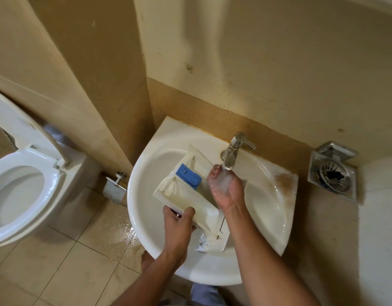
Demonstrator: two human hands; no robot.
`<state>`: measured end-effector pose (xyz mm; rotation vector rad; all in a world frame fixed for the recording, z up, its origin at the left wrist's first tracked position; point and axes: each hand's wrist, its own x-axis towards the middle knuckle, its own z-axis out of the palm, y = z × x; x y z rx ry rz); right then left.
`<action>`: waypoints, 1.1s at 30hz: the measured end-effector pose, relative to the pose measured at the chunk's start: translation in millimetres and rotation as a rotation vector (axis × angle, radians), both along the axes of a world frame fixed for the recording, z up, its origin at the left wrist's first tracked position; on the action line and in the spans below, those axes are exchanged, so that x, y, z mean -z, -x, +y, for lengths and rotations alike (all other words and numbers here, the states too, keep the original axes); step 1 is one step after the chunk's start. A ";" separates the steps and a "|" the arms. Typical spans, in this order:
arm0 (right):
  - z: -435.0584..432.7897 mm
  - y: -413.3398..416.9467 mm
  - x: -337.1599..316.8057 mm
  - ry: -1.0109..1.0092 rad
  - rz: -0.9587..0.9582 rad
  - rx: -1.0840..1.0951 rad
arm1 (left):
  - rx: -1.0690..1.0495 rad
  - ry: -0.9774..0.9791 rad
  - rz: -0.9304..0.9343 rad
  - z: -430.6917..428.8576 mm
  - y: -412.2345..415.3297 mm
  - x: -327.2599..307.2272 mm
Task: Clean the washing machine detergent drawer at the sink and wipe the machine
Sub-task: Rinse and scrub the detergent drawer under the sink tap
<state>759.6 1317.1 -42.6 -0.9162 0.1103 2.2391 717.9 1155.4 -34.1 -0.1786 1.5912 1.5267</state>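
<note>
white sink (263, 208) holding detergent drawer (190, 202), blue insert (189, 174) inside drawer

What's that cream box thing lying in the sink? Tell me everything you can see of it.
It is the detergent drawer, long, of cream plastic that looks yellowed and stained. Inside are open compartments, one holding a blue insert. It lies slanted across the sink basin, its wider front panel toward the person. The left hand grips its near side.

The white ceramic sink (263, 208) is gleaming glossy and wet, the metal tap (232, 151) is shining, and the yellowed plastic drawer (190, 202) is looking matt beside its smooth blue plastic cap (188, 177).
</note>
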 end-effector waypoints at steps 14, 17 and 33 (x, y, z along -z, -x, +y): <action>-22.6 -27.3 -35.0 -0.861 -1.310 -1.027 | -0.049 -0.018 -0.067 1.9 4.9 3.5; -9.5 -22.5 -38.2 -0.437 -1.038 -0.596 | -0.049 -0.024 -0.082 1.7 4.3 4.6; -19.4 -45.4 -53.6 -1.328 -1.393 -1.120 | -0.082 -0.092 -0.299 5.6 23.4 14.4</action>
